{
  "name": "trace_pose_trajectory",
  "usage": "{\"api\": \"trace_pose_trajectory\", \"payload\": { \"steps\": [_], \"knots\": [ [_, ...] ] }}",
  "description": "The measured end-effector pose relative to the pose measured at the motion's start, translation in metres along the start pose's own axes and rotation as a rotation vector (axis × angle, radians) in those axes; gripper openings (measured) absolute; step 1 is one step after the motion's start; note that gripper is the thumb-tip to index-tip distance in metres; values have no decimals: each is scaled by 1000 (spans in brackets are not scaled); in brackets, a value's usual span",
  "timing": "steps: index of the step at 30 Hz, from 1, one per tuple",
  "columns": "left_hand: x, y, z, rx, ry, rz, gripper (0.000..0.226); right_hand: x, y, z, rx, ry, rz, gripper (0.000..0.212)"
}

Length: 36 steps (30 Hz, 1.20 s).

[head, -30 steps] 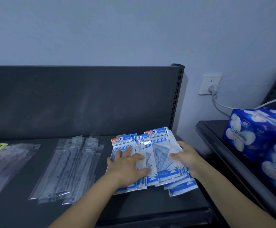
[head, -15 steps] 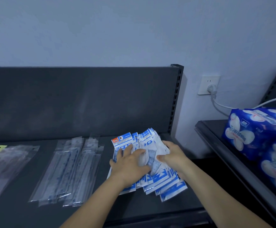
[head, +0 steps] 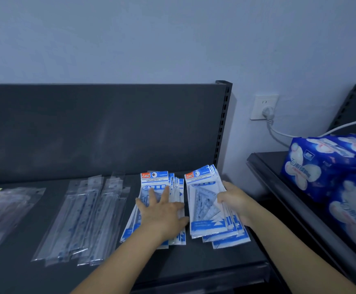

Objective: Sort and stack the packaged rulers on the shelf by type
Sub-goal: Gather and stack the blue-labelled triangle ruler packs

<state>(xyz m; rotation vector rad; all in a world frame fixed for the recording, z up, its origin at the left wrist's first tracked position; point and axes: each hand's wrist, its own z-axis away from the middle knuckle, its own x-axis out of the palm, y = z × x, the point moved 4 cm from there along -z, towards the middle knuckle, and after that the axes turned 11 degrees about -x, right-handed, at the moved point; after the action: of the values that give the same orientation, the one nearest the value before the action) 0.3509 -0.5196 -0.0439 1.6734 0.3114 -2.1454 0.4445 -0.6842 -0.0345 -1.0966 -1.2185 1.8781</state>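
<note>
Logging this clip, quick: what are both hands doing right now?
Left hand: open, fingers spread flat on the left stack of ruler packs.
Right hand: closed, gripping the right stack of ruler packs by its edge.

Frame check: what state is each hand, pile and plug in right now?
Left hand: fingers spread, presses left blue pile.
Right hand: grips right blue pile by its side.
Both piles: fanned, lying apart on the shelf.
Clear ruler packs: flat, overlapping.
Plug: in the socket.
</note>
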Motion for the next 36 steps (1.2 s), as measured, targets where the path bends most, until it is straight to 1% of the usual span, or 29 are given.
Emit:
{"api": "trace_pose_trajectory", "payload": {
  "steps": [2, 4, 6, 8, 9, 11, 12, 13, 15, 16, 17, 18, 19, 21, 22, 23, 25, 26, 27, 29, 31, 36],
  "knots": [
    [-5, -1, 1, 13, 6, 53, 59, 4, -2, 1, -8, 13, 78, 36],
    [-16, -7, 2, 19, 62, 165, 63, 5, -1, 2, -16, 39, 124, 33],
    [-25, -19, -1, -11, 129, 352, 65, 4, -1, 2, -17, 68, 97, 33],
    [-30, -35, -7, -76, 148, 517, 71, 1, 0, 1, -13, 109, 81, 34],
    [-28, -43, -10, -114, 124, 540, 76, 0, 2, -1, -6, 129, 89, 34],
    [-17, -53, -13, -185, -15, 506, 91, -2, 13, -13, 3, 141, 101, 39],
    [-12, -56, -13, -209, -79, 477, 98, -5, 31, -30, 7, 125, 116, 45],
    [-10, -56, -12, -222, -111, 450, 103, -5, 47, -45, 15, 112, 130, 57],
    [-10, -52, -10, -233, -123, 435, 111, -1, 50, -47, 36, 131, 215, 99],
    [-11, -50, -10, -235, -125, 438, 114, 3, 44, -42, 48, 133, 300, 115],
    [-12, -48, -10, -238, -129, 438, 117, 10, 27, -25, 50, 115, 408, 125],
    [-11, -47, -10, -244, -134, 441, 120, 13, 21, -18, 58, 98, 484, 130],
    [-10, -45, -11, -250, -134, 445, 122, 15, 17, -14, 60, 93, 504, 132],
    [-8, -44, -13, -257, -130, 431, 124, 12, 22, -17, 62, 103, 442, 138],
    [-8, -43, -14, -262, -129, 423, 123, 8, 26, -20, 49, 122, 366, 136],
    [-8, -41, -13, -267, -129, 423, 120, 4, 27, -22, 45, 143, 282, 125],
    [-9, -37, -10, -277, -124, 434, 111, -1, 20, -13, 61, 177, 168, 89],
    [-9, -35, -8, -284, -115, 436, 107, -2, 17, -7, 77, 188, 140, 74],
    [-10, -33, -6, -291, -103, 433, 103, -3, 15, -3, 88, 192, 124, 64],
    [-10, -28, -3, -293, -80, 413, 101, -3, 16, -2, 100, 186, 98, 56],
    [-10, -23, -4, -289, -71, 409, 100, 0, 16, -4, 71, 192, 59, 52],
    [-13, -16, -8, -322, -98, 407, 88, 2, 6, 2, 22, 156, -42, 55]
  ]
}}
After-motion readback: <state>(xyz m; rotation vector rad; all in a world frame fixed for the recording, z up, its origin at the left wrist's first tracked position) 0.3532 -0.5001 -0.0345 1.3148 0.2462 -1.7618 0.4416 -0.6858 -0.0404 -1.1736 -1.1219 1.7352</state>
